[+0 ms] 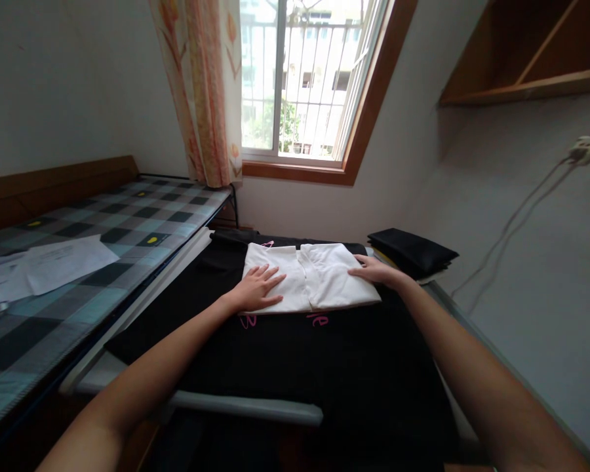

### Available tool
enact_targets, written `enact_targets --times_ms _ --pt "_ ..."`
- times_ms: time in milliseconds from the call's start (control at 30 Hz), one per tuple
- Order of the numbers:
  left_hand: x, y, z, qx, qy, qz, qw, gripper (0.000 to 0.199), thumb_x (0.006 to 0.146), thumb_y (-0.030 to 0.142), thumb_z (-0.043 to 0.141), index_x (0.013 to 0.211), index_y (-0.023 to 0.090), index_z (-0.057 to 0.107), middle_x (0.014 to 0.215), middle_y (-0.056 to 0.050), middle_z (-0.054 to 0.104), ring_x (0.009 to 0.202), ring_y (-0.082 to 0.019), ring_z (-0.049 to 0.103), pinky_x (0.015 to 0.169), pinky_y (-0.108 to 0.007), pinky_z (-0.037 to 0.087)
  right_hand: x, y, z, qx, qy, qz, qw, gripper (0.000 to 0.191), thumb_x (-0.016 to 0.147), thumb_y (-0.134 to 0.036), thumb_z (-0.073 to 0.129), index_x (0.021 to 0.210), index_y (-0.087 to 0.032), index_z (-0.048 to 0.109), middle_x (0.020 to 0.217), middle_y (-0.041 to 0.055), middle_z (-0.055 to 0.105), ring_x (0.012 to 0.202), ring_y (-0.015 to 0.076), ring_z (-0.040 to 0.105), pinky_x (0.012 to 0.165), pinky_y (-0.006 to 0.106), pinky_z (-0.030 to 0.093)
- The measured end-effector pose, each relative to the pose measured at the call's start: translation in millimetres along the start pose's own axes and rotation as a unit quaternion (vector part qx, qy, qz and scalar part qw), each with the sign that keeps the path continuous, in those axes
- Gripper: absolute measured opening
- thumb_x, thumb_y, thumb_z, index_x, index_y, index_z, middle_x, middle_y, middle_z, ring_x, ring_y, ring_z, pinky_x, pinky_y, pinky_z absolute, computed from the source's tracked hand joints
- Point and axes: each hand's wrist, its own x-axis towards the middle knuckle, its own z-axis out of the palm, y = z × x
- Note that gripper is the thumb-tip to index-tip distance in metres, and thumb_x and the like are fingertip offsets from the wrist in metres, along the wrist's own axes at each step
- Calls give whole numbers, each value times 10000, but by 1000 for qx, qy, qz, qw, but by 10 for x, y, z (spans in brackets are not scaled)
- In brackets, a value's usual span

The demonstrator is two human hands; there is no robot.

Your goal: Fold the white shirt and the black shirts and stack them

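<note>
Folded white garment lies flat on a black cloth spread over the desk. It sits toward the far end of the cloth, about midway across. A seam or fold line runs down its centre. Pink lettering shows on the black cloth just at the garment's near edge, partly covered.

Left hand: flat, palm down, fingers spread wide, resting on the left half of the garment. Grips nothing.

Right hand: flat, palm down on the garment's right edge, fingers pointing left and only slightly apart. Also grips nothing. Both forearms reach in from the near corners of the view.

Around it: a stack of dark folded cloth sits just beyond the right hand, on the desk's far right corner, apart from the garment. To the left, a bed with a checked blue, grey and black cover runs alongside the desk; white papers lie on it, and small yellow marks dot the cover. Wooden headboard against the left wall.

Beyond: a window with bars and a wooden frame, a floral curtain drawn to its left side. A wooden shelf hangs high on the right wall. A socket strip is on that wall, with cords trailing down.
</note>
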Motion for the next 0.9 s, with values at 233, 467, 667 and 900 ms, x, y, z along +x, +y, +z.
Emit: enact_targets --times_ms 233,467,667,900 --pt "1 25 -31 5 21 23 1000 644 912 559 436 1465 234 373 1523 -141 342 1404 -342 280 1113 -504 210 86 -685 -126 71 6 29 997 445 708 -180 659 1152 -153 644 1046 111 708 818 209 674 679 281 546" --pt "20 173 -69 -117 16 143 983 499 918 300 472 1412 360 439 1530 -12 352 1420 -286 273 1149 -511 173 135 -1499 109 6 3 -66 998 361 731 -146 608 1086 -134 674 920 80 711 755 196 656 679 281 529" --pt "130 -85 -59 -544 176 -91 815 559 924 568 392 1222 149 614 1083 -151 693 975 -256 672 840 -396 538 99 -1981 607 -149 20 -147 978 525 759 -186 615 1275 -91 597 1117 150 678 903 224 647 777 281 502" --pt "43 -514 -155 -669 179 -352 630 558 887 509 520 1267 100 533 844 -123 719 621 -179 672 546 -265 524 15 -1818 1229 -82 -159 -307 935 537 857 -306 621 1371 -188 519 1057 89 706 831 154 656 754 259 506"
